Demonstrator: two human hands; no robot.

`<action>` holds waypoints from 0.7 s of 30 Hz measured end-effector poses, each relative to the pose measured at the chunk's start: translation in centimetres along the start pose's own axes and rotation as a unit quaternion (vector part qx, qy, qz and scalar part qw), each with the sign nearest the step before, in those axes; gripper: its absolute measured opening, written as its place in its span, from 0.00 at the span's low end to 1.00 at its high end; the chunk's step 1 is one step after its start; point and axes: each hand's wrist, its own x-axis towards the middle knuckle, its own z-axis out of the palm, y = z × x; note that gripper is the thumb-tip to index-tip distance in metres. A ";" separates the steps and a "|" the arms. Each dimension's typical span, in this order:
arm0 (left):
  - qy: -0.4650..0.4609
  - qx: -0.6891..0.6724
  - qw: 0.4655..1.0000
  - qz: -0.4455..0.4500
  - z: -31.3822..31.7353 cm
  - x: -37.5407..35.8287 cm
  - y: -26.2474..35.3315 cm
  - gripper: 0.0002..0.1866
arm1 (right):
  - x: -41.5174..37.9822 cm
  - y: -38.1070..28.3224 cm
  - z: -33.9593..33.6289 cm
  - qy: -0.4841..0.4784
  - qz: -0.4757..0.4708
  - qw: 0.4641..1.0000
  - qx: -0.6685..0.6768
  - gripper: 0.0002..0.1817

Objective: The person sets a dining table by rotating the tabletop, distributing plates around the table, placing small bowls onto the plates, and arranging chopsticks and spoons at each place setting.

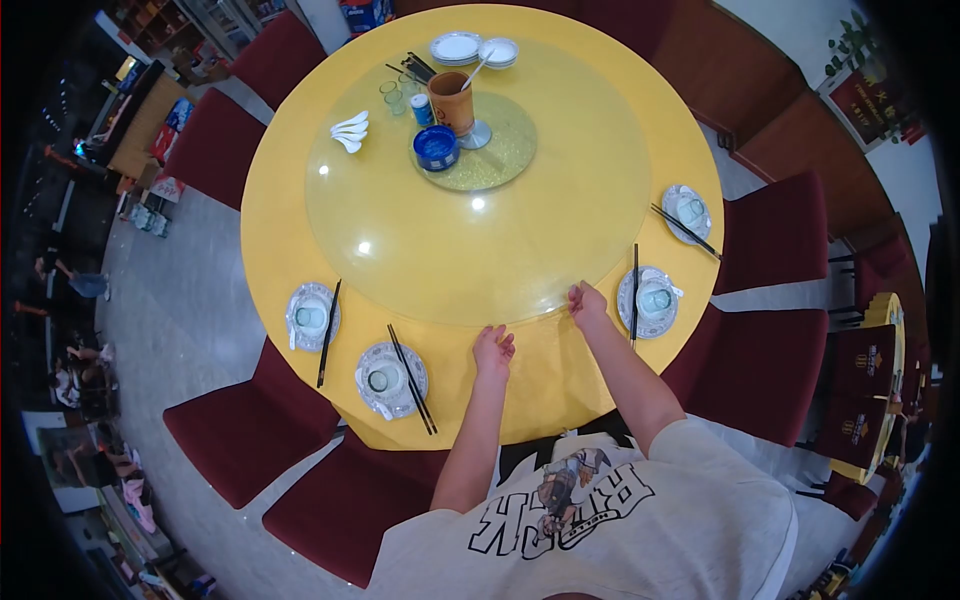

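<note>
My left hand [494,351] is over the yellow tablecloth [540,400] near the table's front edge, fingers apart and loosely curled, holding nothing. To its left is a patterned plate [364,399] bearing a glass, a spoon and black chopsticks [412,378]. My right hand [586,302] is at the rim of the round glass turntable [560,230], its fingers bent together; whether anything small is between them cannot be made out. A second plate setting [655,302] lies to the right of that hand, with chopsticks on its left side.
On the turntable stand a brown container [451,102], a blue bowl [436,148], white spoons [350,131], glasses [393,98] and stacked plates [455,47]. Further settings lie at left [313,316] and right [688,213]. Dark red chairs [762,372] surround the table.
</note>
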 end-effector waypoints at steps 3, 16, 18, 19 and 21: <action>-0.013 -0.008 1.000 -0.005 0.1 0.0 -0.1 0.29 | -0.2 0.4 -0.3 -0.008 0.001 1.000 -0.017 0.06; -0.038 -0.015 0.998 0.039 1.0 -0.2 -1.0 0.30 | -2.5 3.7 -0.3 -0.049 -0.043 0.991 -0.115 0.04; -0.028 -0.016 0.998 0.047 0.8 -0.8 -1.1 0.29 | -3.6 3.9 -0.4 -0.105 -0.035 0.990 -0.089 0.06; -0.021 -0.016 0.998 0.051 0.6 -1.1 -1.4 0.28 | -4.3 4.2 -0.7 -0.102 -0.035 0.991 -0.079 0.06; 0.002 0.018 0.998 0.062 -0.1 -2.2 -2.3 0.25 | -5.8 4.0 -1.4 -0.115 0.009 0.985 -0.125 0.06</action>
